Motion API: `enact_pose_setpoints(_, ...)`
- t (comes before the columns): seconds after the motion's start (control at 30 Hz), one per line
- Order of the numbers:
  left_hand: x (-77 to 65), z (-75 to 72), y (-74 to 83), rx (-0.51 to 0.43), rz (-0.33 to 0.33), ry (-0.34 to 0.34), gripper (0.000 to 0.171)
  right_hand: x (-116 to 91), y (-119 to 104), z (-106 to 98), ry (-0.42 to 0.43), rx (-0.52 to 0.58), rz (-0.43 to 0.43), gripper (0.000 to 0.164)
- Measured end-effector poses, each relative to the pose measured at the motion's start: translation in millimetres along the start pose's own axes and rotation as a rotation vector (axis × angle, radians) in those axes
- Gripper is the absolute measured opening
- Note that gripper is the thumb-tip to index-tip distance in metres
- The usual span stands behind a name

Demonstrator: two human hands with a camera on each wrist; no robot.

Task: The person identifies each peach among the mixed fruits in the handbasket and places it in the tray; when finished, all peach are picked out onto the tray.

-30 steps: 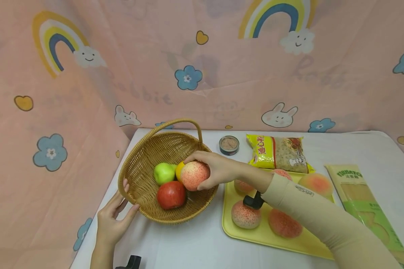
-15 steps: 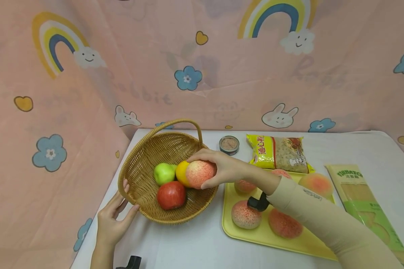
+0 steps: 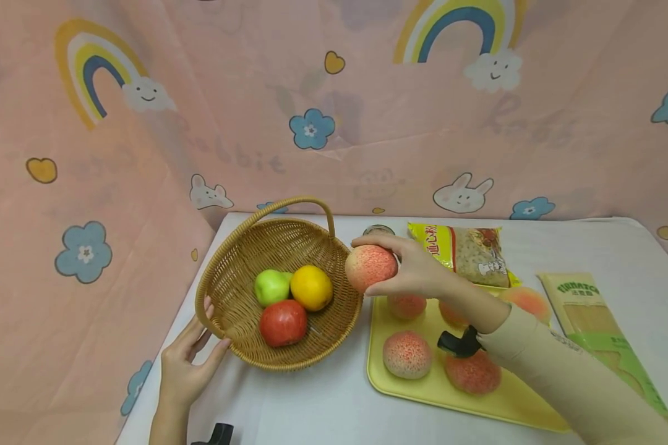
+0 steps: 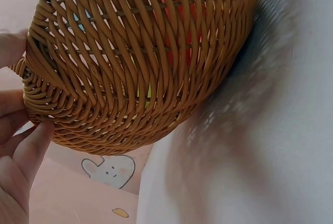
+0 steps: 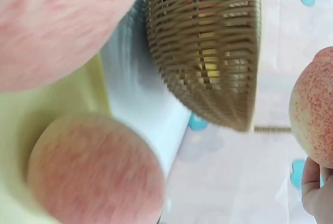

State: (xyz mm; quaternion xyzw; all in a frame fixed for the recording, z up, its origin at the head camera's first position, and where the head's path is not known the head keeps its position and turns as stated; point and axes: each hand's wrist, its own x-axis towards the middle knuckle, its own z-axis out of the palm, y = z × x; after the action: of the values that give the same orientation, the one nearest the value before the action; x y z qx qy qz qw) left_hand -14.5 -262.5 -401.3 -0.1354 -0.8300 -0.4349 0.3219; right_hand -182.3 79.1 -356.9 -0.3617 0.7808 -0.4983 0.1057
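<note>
My right hand (image 3: 402,269) grips a pink speckled peach (image 3: 370,267) in the air, just past the right rim of the wicker basket (image 3: 218,266) and above the near-left corner of the yellow tray (image 3: 423,395). The right wrist view shows that peach (image 5: 315,114) at its right edge, with the basket (image 5: 208,47) beyond. Inside the basket lie a green apple (image 3: 271,287), an orange (image 3: 311,287) and a red apple (image 3: 282,322). My left hand (image 3: 192,358) rests with straight fingers against the basket's front-left rim; in the left wrist view my left hand (image 4: 15,146) touches the weave (image 4: 140,52).
Several more peaches lie on the tray, among them one at its front left (image 3: 407,354) and one beside it (image 3: 472,372). A yellow pasta bag (image 3: 467,250) and a tin (image 3: 377,230) sit behind, a green spaghetti packet (image 3: 595,321) at right. Pink printed cloth walls the white table (image 3: 312,408).
My right hand has carried the peach up and to the right, out of the basket to just past its right rim, uncovering the orange. The left hand and basket have stayed put.
</note>
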Motion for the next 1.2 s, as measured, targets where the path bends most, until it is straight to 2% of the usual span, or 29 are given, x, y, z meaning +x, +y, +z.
enact_pose_setpoints(0.17, -0.3, 0.8, 0.5, 0.002, 0.008, -0.005, 0.061, -28.5, 8.2, -17.4, 0.047, 0.004, 0.132, 0.074)
enact_pose_setpoints(0.3, -4.7, -0.3, -8.5, 0.008, -0.009, -0.005, 0.062, -54.9, 14.7, -28.4, 0.104, -0.051, 0.221, 0.072)
enact_pose_setpoints(0.43, -9.7, -1.1, -24.2, 0.002, -0.008, -0.009, 0.064, -83.8, 18.8, -38.5, 0.157, -0.146, 0.264, 0.072)
enact_pose_setpoints(0.53, -10.8, -1.0, -29.9, -0.014, 0.007, -0.007, 0.064, -103.3, 20.1, -45.9, 0.184, -0.232, 0.276, 0.073)
enact_pose_setpoints(0.67, -6.1, -0.5, -18.2, -0.032, 0.025, 0.001, 0.061, -123.4, 21.8, -52.6, 0.231, -0.277, 0.303, 0.074)
enact_pose_setpoints(0.8, -8.6, -1.0, -17.9, -0.040, 0.020, 0.006, 0.060, -144.2, 26.8, -54.3, 0.253, -0.268, 0.322, 0.073)
enact_pose_setpoints(0.9, -13.4, -1.3, -25.3, -0.034, 0.007, 0.010, 0.062, -161.9, 32.2, -53.4, 0.262, -0.262, 0.329, 0.072)
enact_pose_setpoints(1.0, -10.1, -0.4, -17.2, -0.032, 0.001, 0.015, 0.060, -179.9, 39.5, -52.8, 0.282, -0.266, 0.333, 0.072)
enact_pose_setpoints(1.07, -7.0, 0.4, -11.1, -0.039, 0.002, 0.016, 0.059, -192.8, 44.8, -52.4, 0.290, -0.278, 0.364, 0.072)
enact_pose_setpoints(1.2, -2.1, 2.2, -3.2, -0.044, 0.011, 0.011, 0.058, -218.4, 54.0, -52.3, 0.273, -0.277, 0.509, 0.076)
